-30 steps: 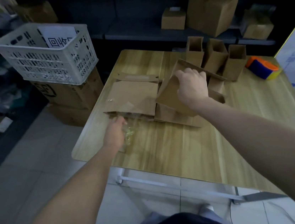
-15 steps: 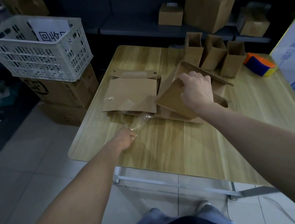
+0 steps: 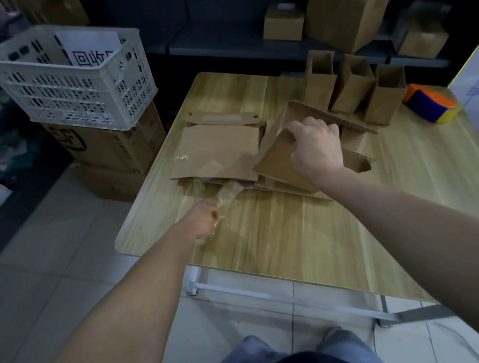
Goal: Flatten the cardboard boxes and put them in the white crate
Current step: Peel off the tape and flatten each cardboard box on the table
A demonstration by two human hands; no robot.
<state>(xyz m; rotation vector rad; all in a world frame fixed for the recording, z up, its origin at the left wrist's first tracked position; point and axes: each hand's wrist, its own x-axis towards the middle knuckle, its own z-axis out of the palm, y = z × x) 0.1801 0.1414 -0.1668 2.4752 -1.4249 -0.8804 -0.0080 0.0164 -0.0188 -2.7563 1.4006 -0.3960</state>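
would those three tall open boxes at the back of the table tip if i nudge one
Probably: the three upright boxes are tall, narrow and open-topped, apparently empty, so likely light and easy to topple. They stand close together, so one may knock its neighbour. Their thin cardboard walls would likely flex when squeezed.

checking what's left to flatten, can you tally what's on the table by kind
upright open cardboard boxes: 3
half-collapsed cardboard box gripped by the right hand: 1
flat cardboard pieces: 2 clear, more hidden beneath
clear tape strip pinched by the left hand: 1
multicoloured block: 1
total: at least 8
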